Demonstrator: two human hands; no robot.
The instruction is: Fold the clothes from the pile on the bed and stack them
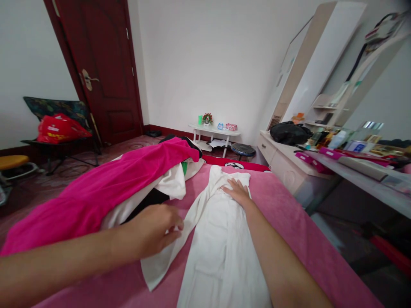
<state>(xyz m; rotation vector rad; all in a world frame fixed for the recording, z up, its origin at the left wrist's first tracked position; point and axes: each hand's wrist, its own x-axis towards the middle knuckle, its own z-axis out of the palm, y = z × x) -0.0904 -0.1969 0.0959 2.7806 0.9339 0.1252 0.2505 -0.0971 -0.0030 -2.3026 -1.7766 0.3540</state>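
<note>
A long white garment (218,239) lies stretched out along the pink bed cover (289,214). My right hand (236,189) rests flat on its far end, fingers spread. My left hand (157,229) pinches the garment's left edge, where a white flap (160,263) folds outward. A pile of clothes lies to the left: a bright pink garment (105,184) on top, white cloth (171,182) and something black and green under it.
A dark red door (96,64) stands at the back left, beside a folding chair with a red bag (59,128). A small white table (213,130) stands by the far wall. A cluttered dresser (289,158) and desk run along the right.
</note>
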